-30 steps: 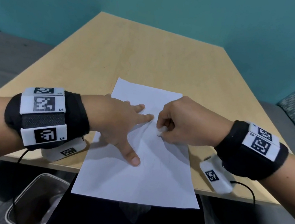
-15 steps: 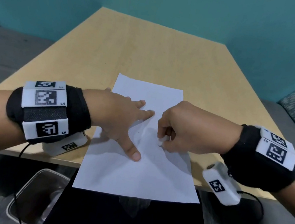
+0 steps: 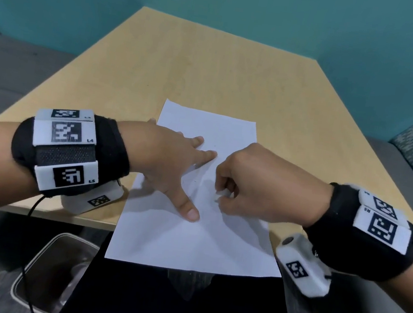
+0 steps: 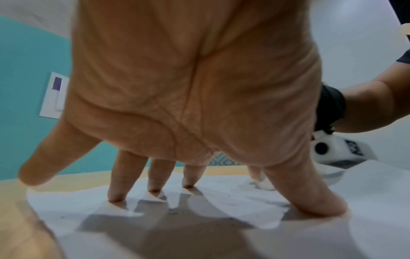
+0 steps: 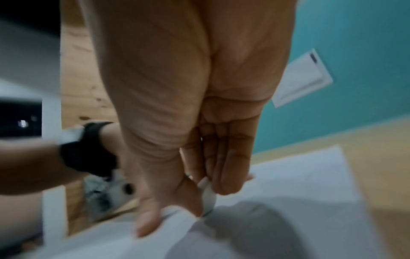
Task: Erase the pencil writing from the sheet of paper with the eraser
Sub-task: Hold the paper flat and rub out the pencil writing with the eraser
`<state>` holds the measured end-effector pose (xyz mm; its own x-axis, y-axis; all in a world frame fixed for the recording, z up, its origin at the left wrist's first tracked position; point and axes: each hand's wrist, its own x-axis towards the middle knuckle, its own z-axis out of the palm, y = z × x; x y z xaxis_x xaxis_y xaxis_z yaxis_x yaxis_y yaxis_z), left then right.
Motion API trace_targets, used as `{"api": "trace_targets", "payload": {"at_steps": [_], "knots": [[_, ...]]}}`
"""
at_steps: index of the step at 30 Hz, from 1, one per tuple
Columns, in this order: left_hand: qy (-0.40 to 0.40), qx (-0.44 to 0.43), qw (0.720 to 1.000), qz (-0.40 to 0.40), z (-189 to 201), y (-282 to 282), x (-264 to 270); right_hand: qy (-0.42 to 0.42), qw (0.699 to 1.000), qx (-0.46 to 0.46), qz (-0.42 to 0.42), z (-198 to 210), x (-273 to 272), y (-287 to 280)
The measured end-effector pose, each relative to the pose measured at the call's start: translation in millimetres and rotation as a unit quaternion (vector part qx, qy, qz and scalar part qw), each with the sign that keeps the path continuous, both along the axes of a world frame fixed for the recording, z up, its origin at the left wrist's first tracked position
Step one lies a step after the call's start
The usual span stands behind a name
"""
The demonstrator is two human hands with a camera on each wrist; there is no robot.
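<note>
- Lying flat at the centre of the head view, the sheet of paper (image 3: 189,233) runs its long axis from the frame's lower edge up toward the far end of the desk (image 3: 213,64), its near end hanging past the desk's front edge.
- Faint pencil marks (image 3: 198,181) show at mid-sheet, too dim to read.
- The eraser (image 3: 221,195), small and white, touches the sheet just right of those marks.
- The right hand (image 3: 256,187) has its grip closed around the eraser, thumb and curled fingers pinching it.
- The left hand (image 3: 170,162) is spread, straight fingertips (image 4: 115,197) and thumb pressing the sheet's left half.
- At lower left, a metal bin (image 3: 50,280) stands on the floor; its contents are unclear.
</note>
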<state>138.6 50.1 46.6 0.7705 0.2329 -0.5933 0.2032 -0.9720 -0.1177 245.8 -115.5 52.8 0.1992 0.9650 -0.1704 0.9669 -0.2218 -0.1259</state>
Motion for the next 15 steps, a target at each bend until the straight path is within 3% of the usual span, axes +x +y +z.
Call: {"api": "trace_targets", "payload": {"at_steps": [10,15], "knots": [[-0.009,0.0,1.0,-0.012,-0.3,1.3,-1.0,0.007,0.999,0.021,-0.026,8.3,19.7,-10.1],[-0.025,-0.026,0.999,-0.017,-2.7,6.3,-3.2,-0.007,0.989,0.093,-0.114,36.0,58.2,-32.9]]}}
